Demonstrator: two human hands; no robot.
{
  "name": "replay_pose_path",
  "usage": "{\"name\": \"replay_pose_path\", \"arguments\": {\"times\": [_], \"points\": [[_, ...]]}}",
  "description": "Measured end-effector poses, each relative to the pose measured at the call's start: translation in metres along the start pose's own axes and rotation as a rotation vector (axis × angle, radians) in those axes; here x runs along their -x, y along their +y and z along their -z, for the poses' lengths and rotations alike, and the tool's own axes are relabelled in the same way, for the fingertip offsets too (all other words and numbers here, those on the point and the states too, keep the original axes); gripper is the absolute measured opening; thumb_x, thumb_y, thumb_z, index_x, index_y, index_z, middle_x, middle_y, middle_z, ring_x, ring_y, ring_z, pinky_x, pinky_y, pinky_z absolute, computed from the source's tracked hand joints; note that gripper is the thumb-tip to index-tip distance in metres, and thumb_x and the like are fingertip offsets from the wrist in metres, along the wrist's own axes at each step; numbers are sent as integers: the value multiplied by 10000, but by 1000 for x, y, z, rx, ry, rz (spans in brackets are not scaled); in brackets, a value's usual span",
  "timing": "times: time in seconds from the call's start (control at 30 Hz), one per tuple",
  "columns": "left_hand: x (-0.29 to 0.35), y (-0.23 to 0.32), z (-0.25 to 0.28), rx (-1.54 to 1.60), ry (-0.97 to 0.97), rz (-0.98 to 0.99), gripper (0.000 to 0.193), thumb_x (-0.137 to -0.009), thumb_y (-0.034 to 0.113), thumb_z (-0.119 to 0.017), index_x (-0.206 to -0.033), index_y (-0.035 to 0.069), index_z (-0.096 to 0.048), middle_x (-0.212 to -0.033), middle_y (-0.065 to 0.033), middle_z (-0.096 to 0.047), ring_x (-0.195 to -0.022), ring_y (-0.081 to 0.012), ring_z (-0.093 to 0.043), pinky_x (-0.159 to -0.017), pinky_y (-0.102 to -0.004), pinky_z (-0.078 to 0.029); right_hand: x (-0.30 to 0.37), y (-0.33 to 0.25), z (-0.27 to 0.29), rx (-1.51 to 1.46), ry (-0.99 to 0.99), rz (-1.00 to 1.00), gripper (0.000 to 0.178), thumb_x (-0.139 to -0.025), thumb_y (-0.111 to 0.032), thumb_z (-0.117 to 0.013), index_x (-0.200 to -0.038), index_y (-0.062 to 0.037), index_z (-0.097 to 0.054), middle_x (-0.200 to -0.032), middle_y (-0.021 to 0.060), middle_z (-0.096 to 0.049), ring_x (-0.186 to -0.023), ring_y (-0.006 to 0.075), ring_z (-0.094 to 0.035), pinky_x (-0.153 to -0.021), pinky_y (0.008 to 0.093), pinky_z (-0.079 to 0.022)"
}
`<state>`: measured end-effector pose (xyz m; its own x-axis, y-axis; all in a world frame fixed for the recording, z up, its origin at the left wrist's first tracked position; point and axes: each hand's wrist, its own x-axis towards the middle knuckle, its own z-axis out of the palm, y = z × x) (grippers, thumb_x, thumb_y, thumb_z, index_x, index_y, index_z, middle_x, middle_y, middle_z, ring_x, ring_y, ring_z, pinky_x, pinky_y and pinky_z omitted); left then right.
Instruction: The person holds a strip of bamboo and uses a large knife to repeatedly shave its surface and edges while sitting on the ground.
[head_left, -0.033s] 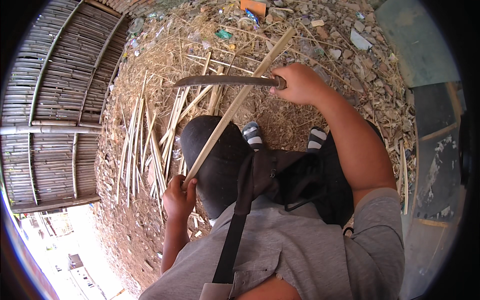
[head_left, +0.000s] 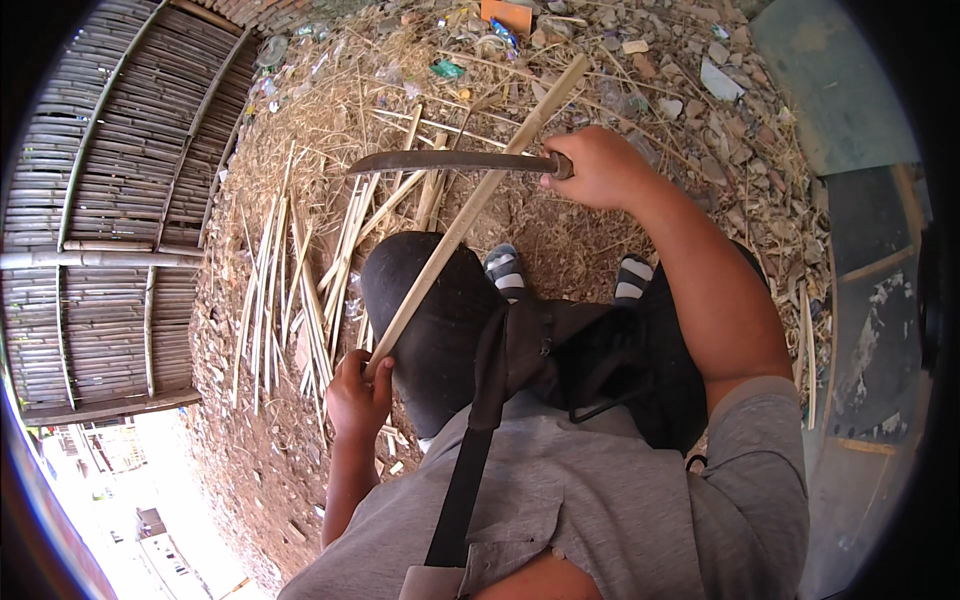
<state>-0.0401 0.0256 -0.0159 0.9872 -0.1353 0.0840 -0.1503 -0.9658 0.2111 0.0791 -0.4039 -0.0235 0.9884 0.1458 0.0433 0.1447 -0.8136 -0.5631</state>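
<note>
My left hand (head_left: 359, 393) is closed round the near end of a long flat bamboo strip (head_left: 440, 255). The strip slants up over my left knee, its far end pointing away to the right. In my right hand (head_left: 597, 167) is the handle of a machete (head_left: 445, 161), fingers wrapped round it. Its dark, slightly curved blade lies level across the upper part of the strip and points left. Whether the edge touches the strip or passes just above it, I cannot tell.
Several split bamboo strips (head_left: 265, 300) lie on the ground to the left, with shorter pieces (head_left: 432, 190) beyond my knee. Rubble (head_left: 690, 120) and dry straw cover the far ground. A bamboo slat wall (head_left: 100, 180) stands at left, dark panels (head_left: 870, 290) at right.
</note>
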Motion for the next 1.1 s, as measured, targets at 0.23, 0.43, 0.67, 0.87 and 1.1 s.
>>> {"name": "replay_pose_path", "arguments": {"times": [0.23,0.43,0.67,0.87,1.1], "points": [[-1,-1,1,-102,-6,22,372,-913,395,-679,-986,34,-626,-715,-181,-659,-664,-399,-670,-600,-483,-511,-1,1,-3,50,-18,30,233,-812,-298,-743,-900,-90,-688,-771,135,-673,-779,343,-682,-688,482,-529],[-1,2,8,0,-85,50,381,-905,405,-690,-944,37,-595,-694,-185,-648,-667,-400,-669,-598,-484,-503,-1,-10,-2,45,-89,33,221,-805,-305,-743,-894,-108,-697,-776,145,-673,-789,350,-682,-700,488,-533],[0,7,3,-47,-102,24,460,-920,484,-646,-903,32,-561,-686,-206,-636,-638,-432,-652,-562,-522,-485,5,-20,-15,96,-123,50,215,-810,-309,-740,-878,-113,-685,-766,122,-674,-787,349,-680,-695,481,-534],[-2,4,-12,-64,-165,0,481,-931,478,-634,-814,25,-523,-637,-225,-601,-608,-451,-624,-547,-535,-469,-2,-24,-23,72,-194,112,241,-811,-309,-743,-941,-110,-700,-811,139,-686,-823,346,-685,-741,477,-537],[-3,6,-13,-44,-147,-27,462,-945,452,-620,-805,22,-520,-624,-229,-596,-602,-458,-621,-539,-545,-471,-11,-24,-29,-27,-132,-78,318,-809,-284,-729,-1035,-62,-699,-928,173,-698,-887,369,-683,-782,464,-543]]}}
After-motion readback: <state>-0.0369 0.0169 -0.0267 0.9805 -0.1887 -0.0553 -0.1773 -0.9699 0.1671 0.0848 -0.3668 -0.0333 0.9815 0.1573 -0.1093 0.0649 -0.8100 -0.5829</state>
